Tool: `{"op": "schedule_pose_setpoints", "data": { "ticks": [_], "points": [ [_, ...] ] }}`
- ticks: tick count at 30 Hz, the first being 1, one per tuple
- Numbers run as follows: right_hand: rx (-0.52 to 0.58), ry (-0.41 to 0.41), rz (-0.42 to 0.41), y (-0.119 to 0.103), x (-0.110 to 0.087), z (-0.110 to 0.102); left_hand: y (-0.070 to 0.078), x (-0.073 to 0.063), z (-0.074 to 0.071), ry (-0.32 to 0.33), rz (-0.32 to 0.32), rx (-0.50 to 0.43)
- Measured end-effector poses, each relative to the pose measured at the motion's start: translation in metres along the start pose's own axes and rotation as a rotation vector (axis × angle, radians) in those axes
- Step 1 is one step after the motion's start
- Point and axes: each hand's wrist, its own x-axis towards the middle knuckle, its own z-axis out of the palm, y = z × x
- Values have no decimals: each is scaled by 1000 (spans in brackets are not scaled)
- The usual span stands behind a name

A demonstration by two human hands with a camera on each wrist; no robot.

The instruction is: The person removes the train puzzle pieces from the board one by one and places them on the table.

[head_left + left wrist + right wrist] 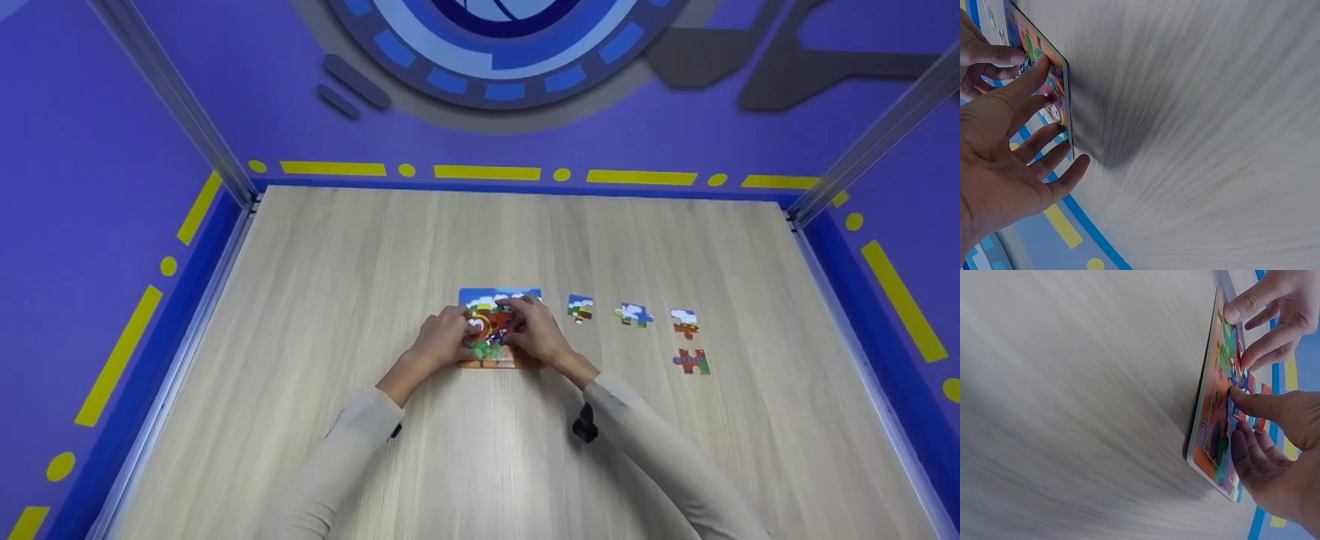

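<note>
The left forearm [341, 442] and right forearm [660, 442] slant inward from the near side of the puzzle [480, 294]. The left hand [441, 334] spreads over its left side, thumb [1030, 81] at its near part. The right hand [538, 330] bends over its right side; whether it pinches is hard to tell.

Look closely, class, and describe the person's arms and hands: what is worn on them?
Long, plain, light beige sleeves: the left sleeve and right sleeve both end near the wrist. The left hand and right hand wear no gloves. A small black object shows beside the right sleeve; what it is cannot be told.
</note>
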Motion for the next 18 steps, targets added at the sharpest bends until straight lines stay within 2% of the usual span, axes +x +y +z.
{"op": "schedule_pose_setpoints", "data": {
  "ticks": [11,14,18],
  "points": [
    [10,50,-70,3,-5,2,-1,1,1,13,9,12],
    [58,32,-67,4,-6,1,-1,1,2,19,10,6],
    [154,0,-23,5,-8,-4,-1,-1,2,25,17,-21]
  ]
}}
